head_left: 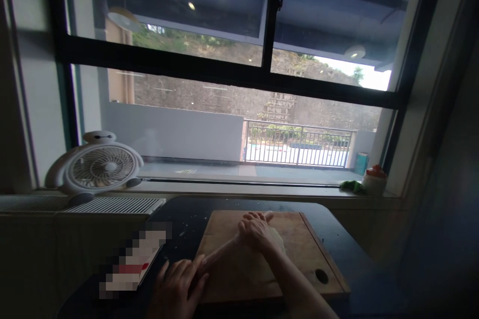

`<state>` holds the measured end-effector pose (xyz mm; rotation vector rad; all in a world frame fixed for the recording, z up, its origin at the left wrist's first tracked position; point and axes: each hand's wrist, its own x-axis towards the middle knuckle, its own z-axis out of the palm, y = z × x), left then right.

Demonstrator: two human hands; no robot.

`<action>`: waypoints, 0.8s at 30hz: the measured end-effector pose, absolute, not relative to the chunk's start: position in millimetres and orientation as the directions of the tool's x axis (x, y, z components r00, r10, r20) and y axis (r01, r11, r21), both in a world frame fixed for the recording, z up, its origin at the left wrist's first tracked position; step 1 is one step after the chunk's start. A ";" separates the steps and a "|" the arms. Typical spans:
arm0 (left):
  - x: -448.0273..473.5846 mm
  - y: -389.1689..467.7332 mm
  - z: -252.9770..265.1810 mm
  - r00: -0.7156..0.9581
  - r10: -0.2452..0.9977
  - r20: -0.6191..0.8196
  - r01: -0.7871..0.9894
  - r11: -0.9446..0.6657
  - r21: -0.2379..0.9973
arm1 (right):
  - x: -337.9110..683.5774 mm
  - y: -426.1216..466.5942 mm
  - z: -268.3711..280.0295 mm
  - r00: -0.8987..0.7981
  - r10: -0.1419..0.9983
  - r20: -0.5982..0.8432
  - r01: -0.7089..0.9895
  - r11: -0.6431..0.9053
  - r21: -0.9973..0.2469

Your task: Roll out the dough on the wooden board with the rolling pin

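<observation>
A wooden rolling pin (223, 252) lies diagonally across a wooden cutting board (299, 254). My left hand (181, 281) is at its near left end, fingers curled over the wood just past the board's left edge. Farther up the pin, my right hand (255, 232) closes over it from above, and a short tip sticks out beyond the fingers. Pale flattened dough (277, 239) shows on the board beside my right hand; my hand and forearm hide part of it.
The board rests on a dark table (179, 209) with white specks. A pixelated flat item (130, 264) lies at its left. Beyond, a white fan (103, 167) stands before the window, and a white container with an orange top (374, 182) sits on the right sill by a green cloth-like thing (352, 187).
</observation>
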<state>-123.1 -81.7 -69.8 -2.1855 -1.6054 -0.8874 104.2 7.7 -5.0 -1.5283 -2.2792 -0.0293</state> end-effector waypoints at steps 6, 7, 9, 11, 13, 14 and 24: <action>-112.8 -79.0 -75.7 0.195 0.733 0.652 0.931 -0.348 0.113 | 129.9 -38.4 -37.1 -0.177 0.839 0.514 0.927 0.317 -0.199; -111.8 -78.2 -76.5 0.193 0.729 0.657 0.930 -0.350 0.115 | 131.0 -41.8 -42.6 -0.158 0.844 0.513 0.935 0.294 -0.196; -111.1 -76.4 -77.7 0.197 0.724 0.661 0.925 -0.360 0.119 | 131.4 -43.8 -49.0 -0.145 0.855 0.499 0.941 0.274 -0.197; -111.5 -75.1 -77.6 0.195 0.726 0.659 0.922 -0.365 0.131 | 128.9 -39.1 -47.6 -0.153 0.866 0.476 0.938 0.279 -0.207; -112.5 -75.2 -76.0 0.197 0.737 0.646 0.917 -0.372 0.145 | 123.3 -28.4 -39.7 -0.175 0.876 0.449 0.930 0.297 -0.217; -113.0 -75.7 -74.7 0.197 0.744 0.639 0.915 -0.374 0.154 | 119.2 -21.1 -34.2 -0.186 0.884 0.428 0.928 0.301 -0.218; -120.3 -85.4 -61.9 0.147 0.810 0.567 0.921 -0.322 0.220 | 62.6 54.0 -1.4 -0.261 0.938 0.230 0.932 0.307 -0.195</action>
